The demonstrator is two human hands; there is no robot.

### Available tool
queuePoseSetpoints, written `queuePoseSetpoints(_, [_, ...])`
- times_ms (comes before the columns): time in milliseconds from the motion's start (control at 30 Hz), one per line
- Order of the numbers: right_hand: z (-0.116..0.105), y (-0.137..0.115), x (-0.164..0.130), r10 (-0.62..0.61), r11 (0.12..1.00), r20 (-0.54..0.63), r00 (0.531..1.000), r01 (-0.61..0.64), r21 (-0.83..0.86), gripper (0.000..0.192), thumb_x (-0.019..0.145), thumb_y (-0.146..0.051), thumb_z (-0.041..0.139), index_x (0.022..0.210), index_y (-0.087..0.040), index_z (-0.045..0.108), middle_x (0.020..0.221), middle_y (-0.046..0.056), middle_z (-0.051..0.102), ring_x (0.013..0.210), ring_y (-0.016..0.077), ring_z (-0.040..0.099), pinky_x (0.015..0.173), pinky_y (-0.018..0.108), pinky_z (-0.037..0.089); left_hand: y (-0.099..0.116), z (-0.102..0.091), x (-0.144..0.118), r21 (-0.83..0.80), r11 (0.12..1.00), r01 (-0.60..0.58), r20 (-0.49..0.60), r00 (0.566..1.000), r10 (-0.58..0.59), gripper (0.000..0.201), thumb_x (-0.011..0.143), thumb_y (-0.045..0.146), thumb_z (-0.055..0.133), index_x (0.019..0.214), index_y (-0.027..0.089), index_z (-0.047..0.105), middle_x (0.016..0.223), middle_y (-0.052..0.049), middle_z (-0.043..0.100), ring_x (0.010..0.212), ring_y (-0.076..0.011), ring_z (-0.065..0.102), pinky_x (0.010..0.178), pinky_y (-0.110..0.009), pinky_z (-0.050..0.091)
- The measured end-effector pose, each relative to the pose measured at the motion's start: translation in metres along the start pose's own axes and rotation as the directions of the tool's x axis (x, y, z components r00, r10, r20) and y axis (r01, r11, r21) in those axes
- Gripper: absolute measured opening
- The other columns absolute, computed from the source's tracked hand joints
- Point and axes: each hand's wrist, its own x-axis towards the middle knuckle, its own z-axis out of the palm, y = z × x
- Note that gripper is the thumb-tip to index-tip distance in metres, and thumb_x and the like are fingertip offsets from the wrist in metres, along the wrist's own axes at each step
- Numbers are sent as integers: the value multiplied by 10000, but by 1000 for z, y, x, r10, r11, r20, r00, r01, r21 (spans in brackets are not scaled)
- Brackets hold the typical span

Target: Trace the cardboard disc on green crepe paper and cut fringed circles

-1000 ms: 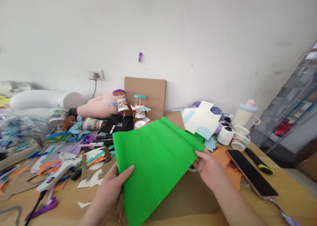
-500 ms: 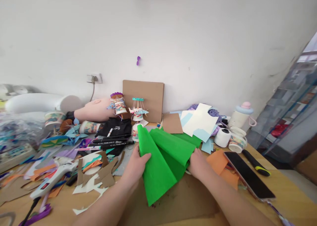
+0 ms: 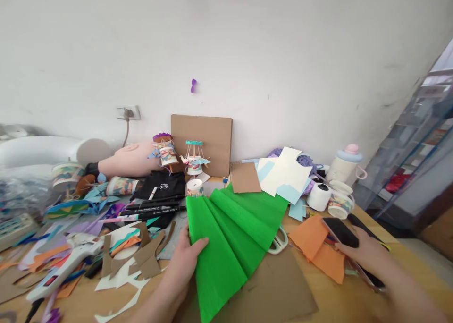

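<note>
- A white wall (image 3: 283, 54) stands behind a wooden table (image 3: 417, 276) strewn with craft litter; shelving rises at the far right.
- A flat brown cardboard sheet (image 3: 283, 290) lies at the table's near edge, under the work.
- The green crepe paper (image 3: 233, 233), folded into overlapping pleats, fans out from the near edge toward the cardboard board (image 3: 201, 141) leaning on the wall.
- The left hand (image 3: 186, 261) pinches the paper's left edge, thumb on top, fingers underneath.
- The right hand (image 3: 368, 254) is well apart from the paper, lying over the dark phone (image 3: 341, 232); it is blurred, so I cannot tell whether the fingers close on it.
- Orange paper scraps (image 3: 318, 250) lie between the green paper and the phone.
- Scissors (image 3: 279, 242) peek out just beside the paper's right edge.
- A glue gun (image 3: 60, 271) and black markers (image 3: 155, 207) crowd the left; bare tabletop shows only along the right near edge.
</note>
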Motion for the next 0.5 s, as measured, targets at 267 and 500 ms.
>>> queuePoseSetpoints(267, [-4, 6, -4, 22, 992, 44, 999, -27, 125, 1034, 548, -650, 618, 1379, -71, 412, 1178, 251, 665, 1022, 405, 661, 838, 477, 514, 3, 1, -5, -23, 999, 49, 23, 999, -48, 620, 618, 127, 735, 1187, 181, 494, 1021, -95, 724, 878, -281, 702, 786, -408, 564])
queuePoseSetpoints(500, [11, 22, 3, -8, 994, -39, 999, 12, 109, 841, 521, -643, 654, 1125, -61, 595, 1118, 270, 677, 997, 418, 659, 788, 465, 532, 0, -2, -5, -24, 998, 54, 67, 996, -52, 732, 601, 166, 779, 1271, 187, 483, 1126, -122, 713, 975, -314, 690, 824, -427, 560])
